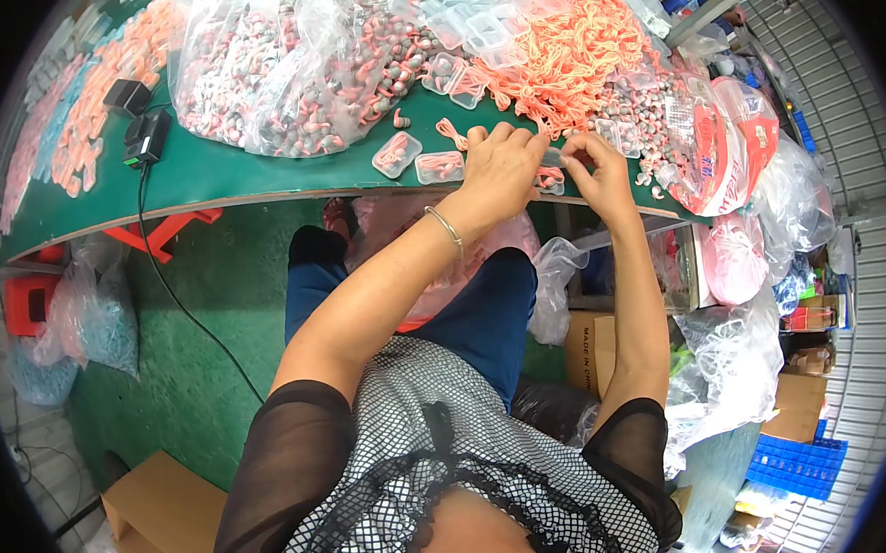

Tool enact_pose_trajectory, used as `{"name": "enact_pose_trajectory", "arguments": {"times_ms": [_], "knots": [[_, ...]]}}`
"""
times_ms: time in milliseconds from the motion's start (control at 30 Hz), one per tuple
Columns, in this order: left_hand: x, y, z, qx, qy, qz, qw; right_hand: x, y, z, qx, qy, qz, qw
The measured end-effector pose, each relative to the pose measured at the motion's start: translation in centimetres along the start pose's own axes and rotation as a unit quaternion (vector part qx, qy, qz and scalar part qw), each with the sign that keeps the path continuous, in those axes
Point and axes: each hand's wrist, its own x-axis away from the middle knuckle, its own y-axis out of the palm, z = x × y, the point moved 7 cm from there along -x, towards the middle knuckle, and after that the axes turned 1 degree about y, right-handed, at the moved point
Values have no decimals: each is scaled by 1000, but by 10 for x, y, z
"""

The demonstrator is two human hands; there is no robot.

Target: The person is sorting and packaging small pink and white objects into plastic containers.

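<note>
Both hands meet over a small clear plastic case [550, 179] with orange cord inside, at the near edge of the green table. My left hand [503, 171] is bent over the case's left side, its fingers curled and their tips partly hidden. At the right side, thumb and forefinger of my right hand [605, 176] pinch the case's upper edge. Left of my left hand lie a clear case of folded orange cord [441, 167] and another filled case [397, 154]. A loose cord bundle [451, 133] and a pink-and-grey plug [401, 119] lie just beyond them.
A large clear bag [262, 76] of pink-and-grey plugs stands on the table [217, 173]. Behind my hands is a heap of orange cords [571, 44]. Empty clear cases [485, 34] lie beside it. A black cable [166, 246] hangs over the front edge.
</note>
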Motion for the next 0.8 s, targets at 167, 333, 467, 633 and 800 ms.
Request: {"name": "enact_pose_trajectory", "arguments": {"times_ms": [167, 333, 467, 633, 800], "knots": [[-1, 9, -1, -9, 51, -38, 998, 22, 8, -27, 30, -75, -19, 997], [-1, 12, 0, -34, 106, 1, 994, 31, 13, -14, 58, -61, 41, 996], [-4, 10, -1, -8, 138, -1, 990, 32, 14, -19, 62, -65, 74, 993], [6, 2, 8, -67, 159, 56, 983, 13, 1, -23, 53, -104, -3, 993], [15, -3, 14, -102, 161, 43, 981, 9, -44, 20, 378, 4, 205, 903]]}}
